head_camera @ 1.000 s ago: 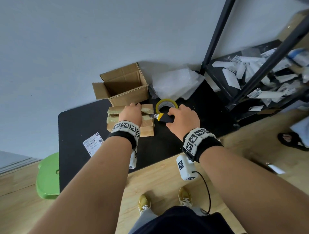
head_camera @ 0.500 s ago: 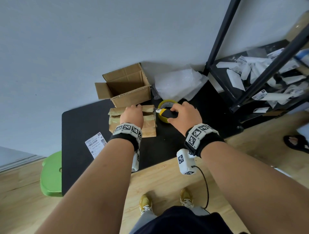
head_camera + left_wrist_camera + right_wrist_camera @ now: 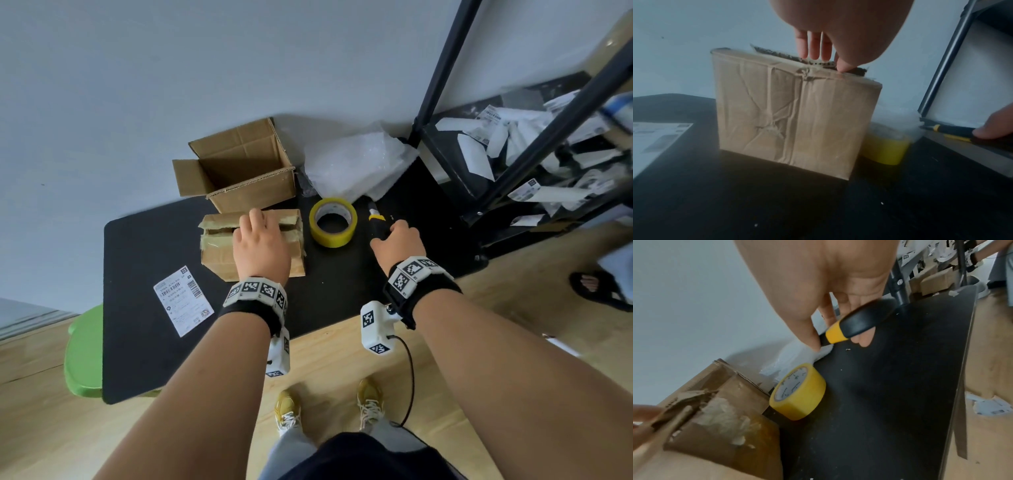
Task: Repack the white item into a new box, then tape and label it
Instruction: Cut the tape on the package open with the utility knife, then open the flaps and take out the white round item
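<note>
Cardboard, creased and wrapped in old tape, makes up the worn box (image 3: 219, 253) standing mid-table on the black table (image 3: 144, 342), its top seam split open. The left hand (image 3: 261, 251) lies on top of that box, fingers (image 3: 813, 48) reaching into the slit, thumb at the near edge. Whatever is inside is not visible. Touching its far side stands an empty new box (image 3: 246, 171) with flaps up. Just right of the worn box lies a yellow tape roll (image 3: 333, 222), flat on the table. Further right, the right hand (image 3: 397, 245) is curled around the black handle of a utility knife (image 3: 857, 322), low over the table. Crumpled plastic wrap (image 3: 356, 164) sits at the far edge; a shipping label (image 3: 183, 300) lies near left.
</note>
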Demonstrator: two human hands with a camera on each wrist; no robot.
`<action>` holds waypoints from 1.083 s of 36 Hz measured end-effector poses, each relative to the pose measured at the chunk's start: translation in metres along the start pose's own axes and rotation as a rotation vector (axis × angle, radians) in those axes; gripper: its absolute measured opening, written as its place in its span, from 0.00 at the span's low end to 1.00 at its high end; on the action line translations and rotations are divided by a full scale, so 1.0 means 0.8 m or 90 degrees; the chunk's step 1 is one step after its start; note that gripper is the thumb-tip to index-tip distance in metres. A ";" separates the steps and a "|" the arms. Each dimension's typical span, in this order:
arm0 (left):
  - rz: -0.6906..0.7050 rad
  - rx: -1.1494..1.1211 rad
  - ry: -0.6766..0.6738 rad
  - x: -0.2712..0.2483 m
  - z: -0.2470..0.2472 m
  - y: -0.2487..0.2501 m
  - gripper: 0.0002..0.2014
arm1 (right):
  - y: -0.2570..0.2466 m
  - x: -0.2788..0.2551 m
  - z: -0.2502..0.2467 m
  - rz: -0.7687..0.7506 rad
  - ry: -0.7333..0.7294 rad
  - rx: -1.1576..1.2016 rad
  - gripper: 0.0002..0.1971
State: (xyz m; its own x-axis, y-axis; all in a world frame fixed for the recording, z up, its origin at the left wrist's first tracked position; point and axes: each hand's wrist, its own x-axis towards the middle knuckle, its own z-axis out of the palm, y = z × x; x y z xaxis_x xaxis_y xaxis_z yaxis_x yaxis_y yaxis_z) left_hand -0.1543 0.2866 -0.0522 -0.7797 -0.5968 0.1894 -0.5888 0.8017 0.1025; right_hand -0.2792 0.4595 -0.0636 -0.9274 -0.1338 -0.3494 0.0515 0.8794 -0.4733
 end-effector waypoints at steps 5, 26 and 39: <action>-0.010 0.010 0.008 -0.004 0.009 0.001 0.14 | 0.008 0.019 0.015 0.037 -0.023 -0.055 0.22; -0.104 -0.048 -0.019 -0.013 -0.014 -0.031 0.28 | -0.058 0.032 0.023 -0.202 -0.013 -0.080 0.16; -0.207 -0.133 -0.077 -0.046 -0.027 -0.060 0.13 | -0.158 -0.034 0.050 -0.429 -0.208 -0.120 0.29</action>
State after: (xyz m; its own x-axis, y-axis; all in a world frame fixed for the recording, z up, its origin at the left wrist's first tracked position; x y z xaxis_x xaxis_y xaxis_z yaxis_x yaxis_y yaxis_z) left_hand -0.0930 0.2707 -0.0430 -0.5862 -0.8101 -0.0006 -0.7628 0.5517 0.3372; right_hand -0.2457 0.3336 -0.0267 -0.5778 -0.7704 -0.2695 -0.5771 0.6191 -0.5327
